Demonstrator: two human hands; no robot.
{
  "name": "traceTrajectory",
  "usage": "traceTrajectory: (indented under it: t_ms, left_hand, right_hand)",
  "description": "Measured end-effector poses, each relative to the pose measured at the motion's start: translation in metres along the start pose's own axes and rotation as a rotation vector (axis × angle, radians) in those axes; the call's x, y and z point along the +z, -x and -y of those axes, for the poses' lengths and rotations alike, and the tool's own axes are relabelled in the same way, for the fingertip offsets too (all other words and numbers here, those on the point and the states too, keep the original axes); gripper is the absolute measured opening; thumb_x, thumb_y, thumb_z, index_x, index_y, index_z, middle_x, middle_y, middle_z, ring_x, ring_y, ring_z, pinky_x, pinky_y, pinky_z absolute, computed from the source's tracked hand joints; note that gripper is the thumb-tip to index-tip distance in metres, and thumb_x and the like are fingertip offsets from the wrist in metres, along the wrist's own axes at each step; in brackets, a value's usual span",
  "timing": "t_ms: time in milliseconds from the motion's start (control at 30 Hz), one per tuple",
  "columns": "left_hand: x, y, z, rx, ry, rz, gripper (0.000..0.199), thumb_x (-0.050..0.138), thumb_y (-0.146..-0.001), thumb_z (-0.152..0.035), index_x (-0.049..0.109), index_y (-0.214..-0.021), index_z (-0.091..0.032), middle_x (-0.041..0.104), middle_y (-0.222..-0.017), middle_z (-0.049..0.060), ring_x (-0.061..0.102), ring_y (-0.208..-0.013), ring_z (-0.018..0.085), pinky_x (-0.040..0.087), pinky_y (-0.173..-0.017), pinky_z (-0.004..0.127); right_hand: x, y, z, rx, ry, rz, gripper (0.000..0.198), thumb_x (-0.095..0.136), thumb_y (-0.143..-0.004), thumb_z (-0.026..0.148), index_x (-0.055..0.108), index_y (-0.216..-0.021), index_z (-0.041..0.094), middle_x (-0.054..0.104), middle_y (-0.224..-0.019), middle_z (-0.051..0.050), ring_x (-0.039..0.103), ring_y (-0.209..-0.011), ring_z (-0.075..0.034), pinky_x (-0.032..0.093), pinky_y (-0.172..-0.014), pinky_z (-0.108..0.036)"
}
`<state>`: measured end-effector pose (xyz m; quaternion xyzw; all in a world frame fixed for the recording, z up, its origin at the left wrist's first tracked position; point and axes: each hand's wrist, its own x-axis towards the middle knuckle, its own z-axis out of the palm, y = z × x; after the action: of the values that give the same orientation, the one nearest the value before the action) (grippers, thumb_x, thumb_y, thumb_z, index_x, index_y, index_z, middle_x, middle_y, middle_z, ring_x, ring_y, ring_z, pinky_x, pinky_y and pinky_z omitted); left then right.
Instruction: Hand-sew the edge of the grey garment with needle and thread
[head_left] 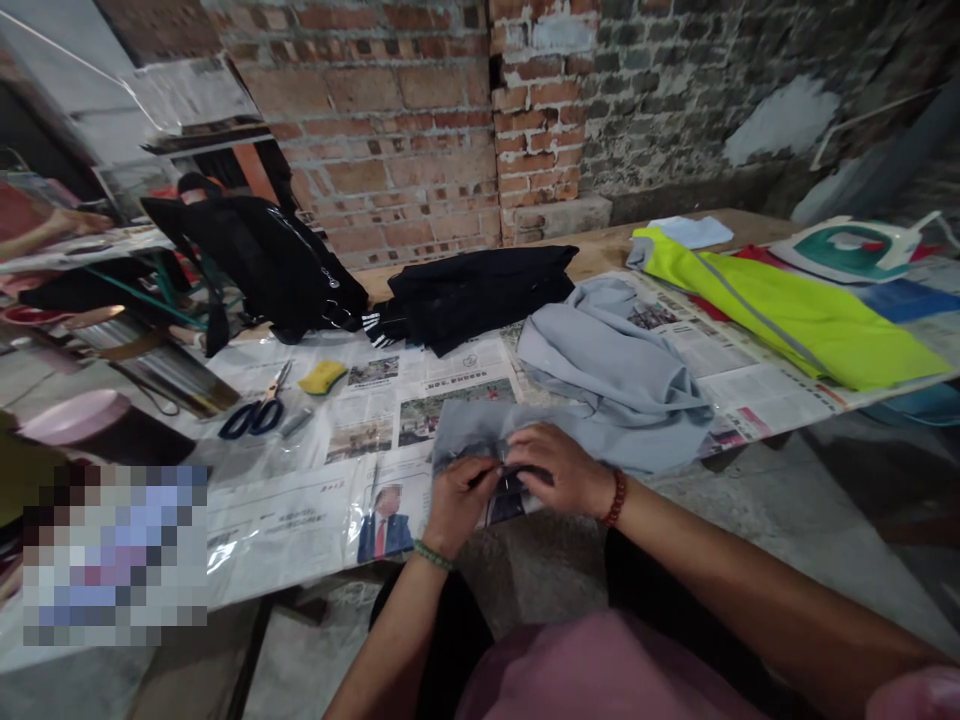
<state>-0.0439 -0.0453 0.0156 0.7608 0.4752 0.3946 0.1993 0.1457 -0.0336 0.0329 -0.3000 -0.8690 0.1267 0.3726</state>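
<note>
My left hand [459, 503], a green bracelet at its wrist, is pinched closed at the near edge of the table. What its fingertips hold is too small to make out. My right hand [561, 468], wearing a red beaded bracelet, curls its fingers round a dark strip [525, 470], and the fingertips of both hands almost meet. A thin pale glint shows between them, too fine to identify. Under and behind the hands spreads a grey garment [615, 360], its bulk bunched to the right and a flat part reaching beneath my fingers.
Newspaper under clear plastic [300, 530] covers the table. To the left are scissors [259, 410], a yellow sponge [322, 377], a steel flask [154, 360] and a pink-lidded cup [105, 425]. Behind lie black clothing [480, 290] and a black bag [262, 260]; rightward, a neon-yellow garment [787, 310] and an iron [855, 250].
</note>
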Motion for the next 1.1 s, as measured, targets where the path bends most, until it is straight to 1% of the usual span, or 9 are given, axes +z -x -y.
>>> traceTrajectory:
  t_ms: [100,233,433,500,633,700,800,867,1100]
  left_hand:
    - [0.0,-0.001,-0.001,-0.015,-0.026,0.017,0.012,0.055,-0.077,-0.02,0.066,-0.072,-0.019,0.066,-0.067,0.0,0.06,-0.062,0.012,0.046,-0.059,0.021]
    - [0.0,-0.002,-0.003,-0.018,-0.063,0.053,0.016,0.052,-0.078,-0.02,0.065,-0.07,-0.018,0.062,-0.063,0.0,0.058,-0.061,0.011,0.044,-0.057,0.02]
    - [0.0,-0.002,-0.004,-0.048,-0.05,0.087,0.022,0.048,-0.08,-0.025,0.064,-0.068,-0.017,0.061,-0.063,0.0,0.057,-0.062,0.012,0.043,-0.061,0.021]
    - [-0.001,-0.002,-0.004,-0.063,-0.043,0.095,0.022,0.047,-0.08,-0.025,0.064,-0.068,-0.017,0.061,-0.062,0.0,0.057,-0.063,0.012,0.043,-0.062,0.022]
    - [-0.001,-0.001,-0.003,-0.106,-0.028,0.084,0.023,0.046,-0.08,-0.026,0.064,-0.07,-0.018,0.062,-0.065,0.0,0.057,-0.064,0.012,0.043,-0.061,0.022]
    - [-0.001,-0.001,-0.004,-0.118,-0.024,0.075,0.023,0.046,-0.08,-0.026,0.064,-0.069,-0.018,0.062,-0.065,0.0,0.056,-0.063,0.012,0.043,-0.06,0.021]
    - [-0.001,-0.001,-0.005,-0.115,-0.026,0.067,0.026,0.045,-0.081,-0.027,0.063,-0.066,-0.017,0.062,-0.063,0.0,0.056,-0.061,0.012,0.044,-0.059,0.021]
    - [-0.002,-0.001,-0.005,-0.111,-0.027,0.069,0.028,0.044,-0.081,-0.029,0.063,-0.065,-0.017,0.061,-0.062,0.0,0.056,-0.061,0.012,0.044,-0.059,0.021]
    - [-0.002,0.0,-0.001,-0.101,0.004,0.062,0.026,0.044,-0.082,-0.03,0.064,-0.072,-0.018,0.064,-0.066,0.001,0.057,-0.064,0.013,0.044,-0.06,0.022]
  right_hand:
    - [0.008,0.003,-0.001,-0.048,0.102,0.077,0.024,0.055,-0.072,0.014,0.056,-0.094,0.02,0.054,-0.107,-0.009,0.047,-0.097,-0.022,0.038,-0.084,-0.039]
    - [0.017,-0.002,-0.001,-0.053,0.179,0.088,0.015,0.055,-0.075,0.018,0.056,-0.09,0.017,0.055,-0.101,-0.009,0.046,-0.092,-0.021,0.037,-0.08,-0.037]
    - [0.026,-0.001,-0.004,-0.07,0.235,-0.023,0.007,0.05,-0.081,0.019,0.056,-0.083,0.017,0.059,-0.09,-0.006,0.046,-0.084,-0.019,0.034,-0.076,-0.034]
    - [0.028,0.002,-0.005,-0.076,0.247,-0.032,0.007,0.049,-0.081,0.018,0.056,-0.081,0.017,0.06,-0.089,-0.005,0.046,-0.083,-0.018,0.033,-0.075,-0.033]
    - [0.03,0.005,-0.005,-0.075,0.289,-0.036,0.01,0.051,-0.08,0.02,0.056,-0.088,0.017,0.06,-0.09,-0.006,0.046,-0.084,-0.019,0.032,-0.075,-0.034]
    - [0.03,0.005,-0.003,-0.084,0.315,-0.056,0.01,0.05,-0.081,0.02,0.056,-0.087,0.017,0.06,-0.089,-0.006,0.046,-0.084,-0.019,0.032,-0.074,-0.034]
    - [0.029,0.004,0.001,-0.106,0.342,-0.075,0.01,0.048,-0.082,0.02,0.057,-0.083,0.017,0.061,-0.084,-0.005,0.046,-0.081,-0.018,0.031,-0.072,-0.034]
    - [0.03,0.004,0.001,-0.12,0.347,-0.091,0.01,0.048,-0.082,0.019,0.057,-0.084,0.018,0.061,-0.085,-0.004,0.047,-0.081,-0.018,0.03,-0.071,-0.034]
    - [0.035,0.007,-0.003,-0.179,0.383,-0.153,0.011,0.048,-0.082,0.019,0.058,-0.087,0.02,0.061,-0.086,-0.003,0.047,-0.084,-0.017,0.03,-0.071,-0.033]
